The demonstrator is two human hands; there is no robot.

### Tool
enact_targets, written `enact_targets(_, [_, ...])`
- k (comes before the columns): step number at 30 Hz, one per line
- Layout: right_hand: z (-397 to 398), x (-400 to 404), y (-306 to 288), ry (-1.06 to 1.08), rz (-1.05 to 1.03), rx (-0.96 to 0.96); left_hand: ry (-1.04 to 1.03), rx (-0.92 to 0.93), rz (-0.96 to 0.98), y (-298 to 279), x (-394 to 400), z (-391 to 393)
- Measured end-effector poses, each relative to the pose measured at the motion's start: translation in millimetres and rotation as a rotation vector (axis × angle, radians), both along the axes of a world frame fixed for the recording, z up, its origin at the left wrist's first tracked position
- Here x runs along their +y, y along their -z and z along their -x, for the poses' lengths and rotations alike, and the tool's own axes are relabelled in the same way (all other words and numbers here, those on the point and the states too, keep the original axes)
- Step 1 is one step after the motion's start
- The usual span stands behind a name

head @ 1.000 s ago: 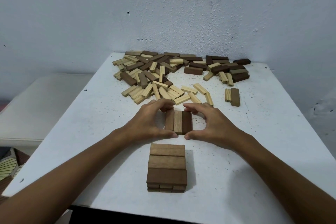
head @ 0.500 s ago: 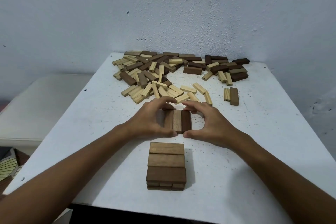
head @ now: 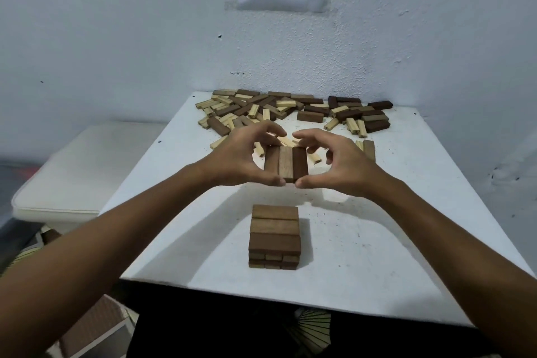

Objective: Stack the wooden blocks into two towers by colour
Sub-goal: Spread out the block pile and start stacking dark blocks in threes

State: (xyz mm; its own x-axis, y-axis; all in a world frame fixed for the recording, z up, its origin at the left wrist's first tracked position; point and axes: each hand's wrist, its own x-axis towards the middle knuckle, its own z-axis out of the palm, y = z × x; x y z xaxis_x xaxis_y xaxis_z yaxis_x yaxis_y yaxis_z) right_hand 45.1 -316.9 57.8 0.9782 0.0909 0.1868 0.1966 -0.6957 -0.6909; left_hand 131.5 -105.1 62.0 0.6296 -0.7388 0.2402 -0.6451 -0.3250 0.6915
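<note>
My left hand (head: 235, 160) and right hand (head: 343, 167) together pinch a row of three dark blocks (head: 285, 163) at mid-frame, raised above the table (head: 406, 212). The dark tower (head: 274, 237) stands below centre. Risk: uneven squeeze lets the middle block drop; a misaligned landing topples the tower.

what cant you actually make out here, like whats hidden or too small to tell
Head view only:
- far ends of the three dark blocks: covered by fingers of the left hand and right hand.
- dark tower: lower layers are seen only from the front.
- loose pile: partly behind the hands, too jumbled to count.
</note>
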Motion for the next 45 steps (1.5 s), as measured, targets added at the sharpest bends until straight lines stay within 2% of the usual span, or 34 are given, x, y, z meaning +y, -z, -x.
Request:
enact_targets(16, [65, 32, 5, -0.076, 0.009, 0.016, -0.023, 0.004, -0.001, 4, 40, 74])
enact_targets(45, [74, 36, 16, -0.078, 0.014, 0.067, -0.043, 0.044, -0.07, 15, 44, 84])
